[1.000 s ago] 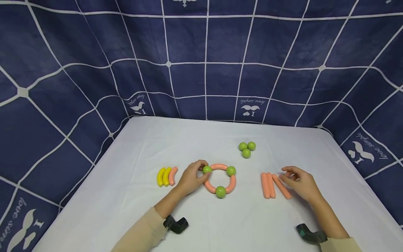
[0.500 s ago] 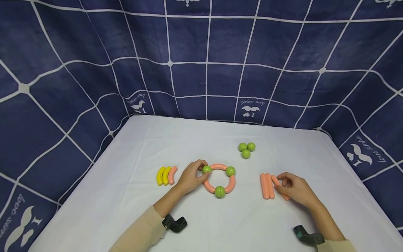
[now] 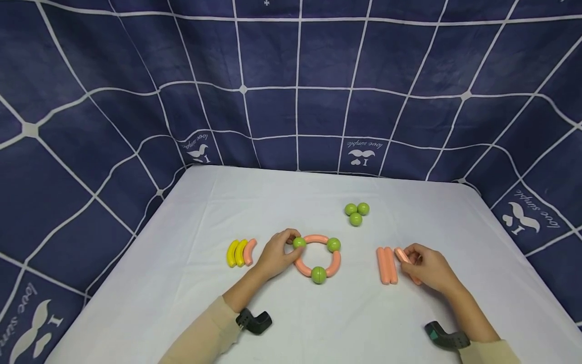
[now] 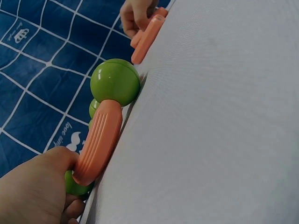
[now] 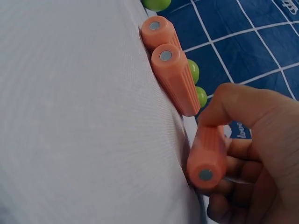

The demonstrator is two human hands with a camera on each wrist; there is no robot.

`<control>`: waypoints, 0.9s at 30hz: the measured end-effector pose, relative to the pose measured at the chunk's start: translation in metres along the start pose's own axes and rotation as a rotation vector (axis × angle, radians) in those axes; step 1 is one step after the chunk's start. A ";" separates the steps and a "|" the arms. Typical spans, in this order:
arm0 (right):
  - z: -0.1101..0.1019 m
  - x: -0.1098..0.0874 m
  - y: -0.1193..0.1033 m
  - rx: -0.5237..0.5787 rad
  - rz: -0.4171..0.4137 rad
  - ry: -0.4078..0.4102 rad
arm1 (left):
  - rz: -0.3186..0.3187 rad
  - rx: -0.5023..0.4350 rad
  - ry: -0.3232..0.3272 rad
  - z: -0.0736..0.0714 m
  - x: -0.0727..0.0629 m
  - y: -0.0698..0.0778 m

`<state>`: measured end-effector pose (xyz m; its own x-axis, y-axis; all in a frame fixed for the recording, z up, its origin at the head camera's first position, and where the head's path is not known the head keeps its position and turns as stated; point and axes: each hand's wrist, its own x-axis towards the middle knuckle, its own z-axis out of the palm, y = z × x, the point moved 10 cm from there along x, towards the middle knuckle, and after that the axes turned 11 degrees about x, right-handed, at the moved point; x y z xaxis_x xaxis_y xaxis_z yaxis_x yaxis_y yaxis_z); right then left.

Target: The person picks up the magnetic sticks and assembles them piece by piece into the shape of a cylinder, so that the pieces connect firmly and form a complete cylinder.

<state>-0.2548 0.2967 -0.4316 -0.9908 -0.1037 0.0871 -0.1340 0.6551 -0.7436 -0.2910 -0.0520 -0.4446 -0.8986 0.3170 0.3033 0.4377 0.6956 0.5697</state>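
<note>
My left hand (image 3: 276,256) holds a green ball (image 3: 299,242) at the upper left of a ring between fingers and thumb. The ring joins curved orange sticks (image 3: 316,238) with two more green balls, one at upper right (image 3: 334,244) and one at the front (image 3: 319,275). On the right, my right hand (image 3: 429,268) pinches a straight orange stick (image 5: 207,156), whose round end shows a grey metal disc. Its far end looks slightly raised from the table. Two straight orange sticks (image 3: 387,265) lie side by side just left of it.
Three loose green balls (image 3: 355,219) sit together behind the ring. Two curved yellow sticks (image 3: 237,253) and one curved orange stick (image 3: 249,252) lie left of my left hand. A white cloth covers the table (image 3: 291,323), with a blue checked curtain (image 3: 273,116) around it.
My right hand has closed its fingers on the loose straight stick and shifted it slightly right, away from the other two. The left hand stays at the ring's ball.
</note>
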 end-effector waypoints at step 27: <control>0.028 0.018 -0.054 0.242 -0.053 -0.059 | -0.007 -0.003 -0.007 0.001 0.000 0.000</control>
<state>-0.2644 0.2384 -0.4088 -0.9787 -0.1812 0.0962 -0.1695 0.4503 -0.8766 -0.2914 -0.0515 -0.4452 -0.9020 0.3160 0.2941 0.4311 0.6960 0.5742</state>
